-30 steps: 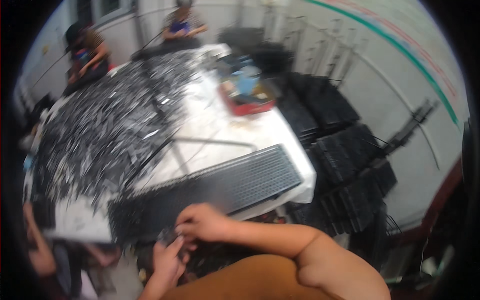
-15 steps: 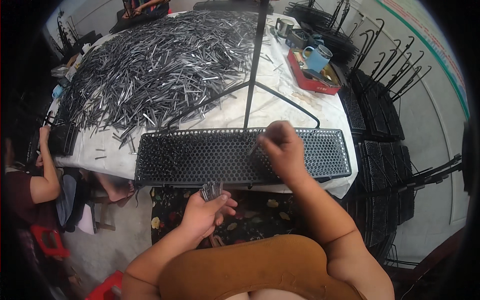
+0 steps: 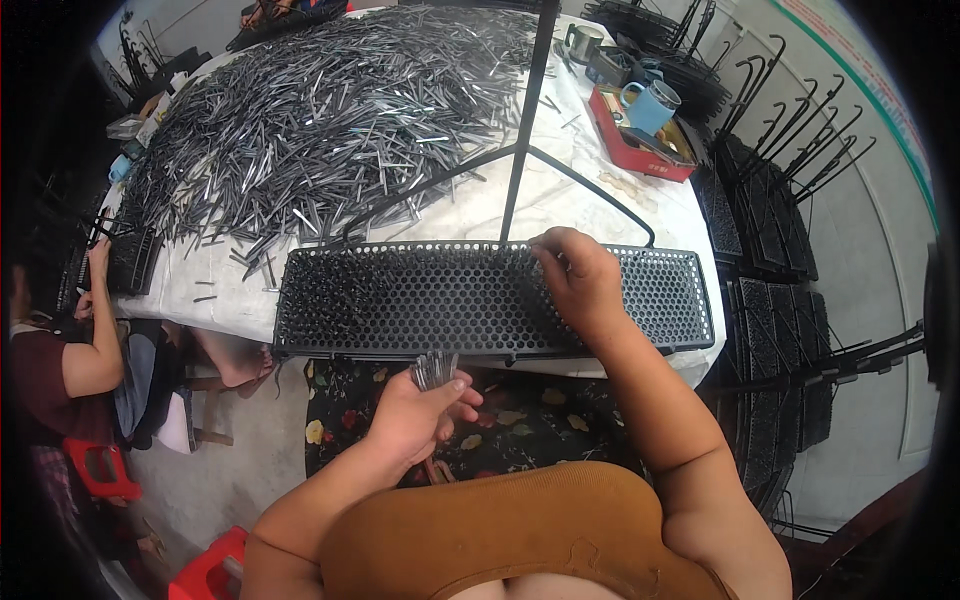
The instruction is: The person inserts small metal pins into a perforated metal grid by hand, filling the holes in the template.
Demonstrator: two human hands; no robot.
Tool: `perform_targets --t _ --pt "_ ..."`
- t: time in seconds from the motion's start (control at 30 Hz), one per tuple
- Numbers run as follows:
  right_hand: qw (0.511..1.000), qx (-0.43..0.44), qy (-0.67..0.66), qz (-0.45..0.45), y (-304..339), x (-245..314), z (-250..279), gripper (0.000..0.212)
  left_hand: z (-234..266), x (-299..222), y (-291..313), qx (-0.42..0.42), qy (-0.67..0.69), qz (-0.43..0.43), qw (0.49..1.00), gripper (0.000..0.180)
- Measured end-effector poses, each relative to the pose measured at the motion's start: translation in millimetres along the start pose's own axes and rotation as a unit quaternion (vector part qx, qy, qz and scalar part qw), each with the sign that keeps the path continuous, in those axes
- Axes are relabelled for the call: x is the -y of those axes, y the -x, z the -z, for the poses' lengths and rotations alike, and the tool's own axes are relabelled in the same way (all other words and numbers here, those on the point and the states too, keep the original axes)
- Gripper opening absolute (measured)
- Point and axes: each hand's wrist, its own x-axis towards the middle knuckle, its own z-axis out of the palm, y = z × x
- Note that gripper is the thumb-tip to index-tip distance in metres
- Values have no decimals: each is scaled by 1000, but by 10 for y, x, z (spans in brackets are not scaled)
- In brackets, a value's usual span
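A long black perforated metal panel (image 3: 470,300) lies across the near side of the table. Its left part and far edge bristle with thin dark strips. In front of its near edge, my left hand (image 3: 420,412) is closed around a small bundle of thin metal strips (image 3: 434,371), their ends pointing up. My right hand (image 3: 583,280) is over the panel, right of its middle, thumb and finger pinched at the far edge. Whatever the pinch holds is too small to make out. A black upright rod with two slanting braces (image 3: 521,148) rises behind the panel.
A large heap of loose dark strips (image 3: 330,130) covers much of the white table cover. To the right, a red tray (image 3: 640,160) carries a blue mug (image 3: 652,105). Black racks with hooked rods (image 3: 765,190) line the right wall. At left, another person (image 3: 85,350) works.
My right hand has moved away from me, from over the holes to the panel's far edge. My left hand keeps hold of its bundle. The whole view has shifted slightly.
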Motion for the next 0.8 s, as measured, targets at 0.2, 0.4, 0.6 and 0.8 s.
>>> perform_targets --t 0.2,0.4,0.6,0.8 --pt "999 21 -11 -31 21 -21 8 9 -5 -6 -11 3 5 -1 1000 14" --pt "998 54 12 19 -8 -16 3 11 -3 -3 -38 3 -4 2 1000 14" --pt "997 55 18 60 16 163 -15 12 27 -15 -26 7 16 -3 1000 14" --pt "886 290 -306 -193 149 766 -77 10 31 -72 23 52 45 -61 996 13"
